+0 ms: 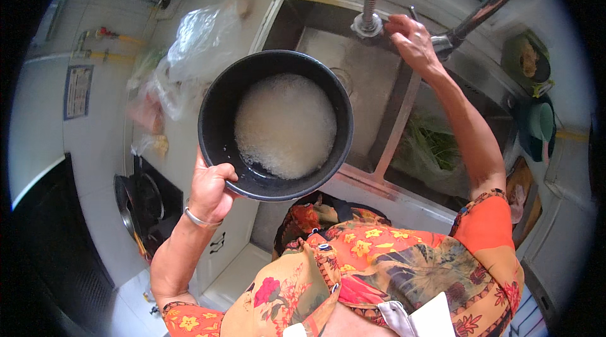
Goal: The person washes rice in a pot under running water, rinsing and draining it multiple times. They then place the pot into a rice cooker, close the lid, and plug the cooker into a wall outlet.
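My left hand (213, 190) grips the rim of a dark rice cooker inner pot (206, 100), thumb over the edge. White rice (286, 124) in cloudy water lies in the pot, tilted so that the pool leans away from the near wall. A few grains cling to the dark side. My right hand (412, 41) is raised at the faucet, its bent fingers just beside the spray head (368, 25). A thin lever (413, 13) shows behind these fingers; whether they touch any part of the faucet, I cannot tell. No water stream is visible.
Beneath the pot is a double steel sink (360, 76). Leafy greens in a plastic bag (431, 143) fill its right basin. Clear plastic bags (199, 43) lie on the left counter, near a pan (125, 204). A green ladle (541, 119) and a cutting board (523, 185) are at right.
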A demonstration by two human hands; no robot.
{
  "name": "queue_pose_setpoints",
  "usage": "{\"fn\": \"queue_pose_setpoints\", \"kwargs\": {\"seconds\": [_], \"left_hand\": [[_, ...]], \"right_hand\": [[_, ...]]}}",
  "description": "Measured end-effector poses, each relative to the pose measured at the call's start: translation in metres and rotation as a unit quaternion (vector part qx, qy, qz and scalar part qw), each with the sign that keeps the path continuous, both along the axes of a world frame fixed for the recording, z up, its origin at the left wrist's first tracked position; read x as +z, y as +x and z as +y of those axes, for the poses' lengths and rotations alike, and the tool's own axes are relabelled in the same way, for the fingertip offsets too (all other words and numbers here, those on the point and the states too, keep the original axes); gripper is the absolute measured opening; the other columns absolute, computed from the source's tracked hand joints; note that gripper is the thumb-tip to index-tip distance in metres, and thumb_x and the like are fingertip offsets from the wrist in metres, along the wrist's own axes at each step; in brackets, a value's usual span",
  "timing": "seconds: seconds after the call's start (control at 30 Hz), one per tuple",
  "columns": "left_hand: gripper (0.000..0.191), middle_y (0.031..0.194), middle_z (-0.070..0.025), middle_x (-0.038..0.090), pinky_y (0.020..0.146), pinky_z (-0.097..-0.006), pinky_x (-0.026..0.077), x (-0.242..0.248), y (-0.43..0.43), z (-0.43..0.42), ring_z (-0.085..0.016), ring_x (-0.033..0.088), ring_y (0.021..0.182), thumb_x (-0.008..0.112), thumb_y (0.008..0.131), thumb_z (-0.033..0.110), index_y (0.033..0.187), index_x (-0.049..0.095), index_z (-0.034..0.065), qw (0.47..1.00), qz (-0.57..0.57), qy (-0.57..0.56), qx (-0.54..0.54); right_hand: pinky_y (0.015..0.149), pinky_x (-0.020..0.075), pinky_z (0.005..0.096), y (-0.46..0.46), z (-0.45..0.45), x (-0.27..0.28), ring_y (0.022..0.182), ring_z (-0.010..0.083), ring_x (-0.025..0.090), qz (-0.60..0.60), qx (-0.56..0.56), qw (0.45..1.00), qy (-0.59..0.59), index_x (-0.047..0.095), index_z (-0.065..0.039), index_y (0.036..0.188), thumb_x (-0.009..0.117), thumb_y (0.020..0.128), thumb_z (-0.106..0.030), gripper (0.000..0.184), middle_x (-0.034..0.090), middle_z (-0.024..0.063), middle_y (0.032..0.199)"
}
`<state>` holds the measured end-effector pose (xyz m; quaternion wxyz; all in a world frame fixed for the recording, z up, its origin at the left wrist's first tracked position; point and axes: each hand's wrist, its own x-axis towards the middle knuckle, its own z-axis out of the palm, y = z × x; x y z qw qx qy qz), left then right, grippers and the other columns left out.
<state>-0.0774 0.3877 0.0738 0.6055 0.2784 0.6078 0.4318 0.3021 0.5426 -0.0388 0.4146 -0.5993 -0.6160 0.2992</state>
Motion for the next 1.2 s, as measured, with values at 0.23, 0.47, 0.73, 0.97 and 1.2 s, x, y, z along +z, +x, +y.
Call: {"fn": "queue_pose_setpoints", "kwargs": {"seconds": [0.23, 0.47, 0.73, 0.97, 1.2], "left_hand": [[0.074, 0.107, -0.0057, 0.056, 0.071, -0.0308, 0.053, -0.016, -0.006, -0.042, -0.021, 0.059, 0.090, 0.039, 0.058, -0.020, 0.123, 0.046, 0.0145, 0.998, -0.031, 0.017, 0.048], [0.044, 0.085, -0.0076, 0.059, 0.070, -0.0342, 0.054, -0.058, 0.005, -0.069, -0.020, 0.060, 0.072, 0.045, 0.063, -0.016, 0.102, 0.055, 0.0024, 0.986, -0.130, 0.022, 0.097], [0.043, 0.087, -0.0075, 0.057, 0.070, -0.0400, 0.054, -0.078, 0.021, -0.047, -0.024, 0.060, 0.077, 0.044, 0.065, -0.014, 0.103, 0.053, 0.0045, 0.978, -0.189, -0.054, 0.075], [0.053, 0.091, -0.0061, 0.057, 0.068, -0.0332, 0.053, -0.057, 0.009, -0.040, -0.020, 0.058, 0.073, 0.044, 0.063, -0.016, 0.110, 0.052, 0.0075, 0.992, -0.111, 0.051, 0.016], [0.060, 0.096, -0.0041, 0.058, 0.068, -0.0284, 0.052, -0.070, -0.003, -0.057, -0.016, 0.058, 0.077, 0.042, 0.063, -0.017, 0.115, 0.053, 0.0103, 0.990, -0.120, 0.057, 0.038]], "right_hand": [[0.097, 0.0386, 0.0443, -0.082, -0.071, -0.045, 0.118, 0.0258, 0.046, 0.301, 0.198, 0.926, -0.113, 0.046, -0.008, 0.129, 0.041, 0.088, -0.053, 0.061, 0.052, 0.0158, 0.123], [0.102, 0.0313, 0.0363, -0.114, -0.089, 0.000, 0.119, 0.0191, 0.042, 0.412, 0.318, 0.848, -0.099, 0.038, -0.007, 0.135, 0.025, 0.092, -0.058, 0.068, 0.049, 0.0104, 0.128], [0.097, 0.0358, 0.0317, -0.087, -0.063, 0.017, 0.107, 0.0154, 0.048, 0.330, 0.277, 0.890, -0.148, 0.047, -0.003, 0.127, 0.027, 0.096, -0.047, 0.058, 0.055, 0.0080, 0.117], [0.104, 0.0292, 0.0330, -0.089, -0.092, -0.020, 0.121, 0.0186, 0.041, 0.499, 0.246, 0.822, -0.122, 0.034, -0.006, 0.137, 0.030, 0.095, -0.044, 0.056, 0.043, 0.0088, 0.133], [0.105, 0.0260, 0.0328, -0.101, -0.093, 0.001, 0.123, 0.0198, 0.037, 0.372, 0.267, 0.889, -0.025, 0.038, -0.003, 0.134, 0.027, 0.095, -0.038, 0.054, 0.042, 0.0121, 0.133]]}}
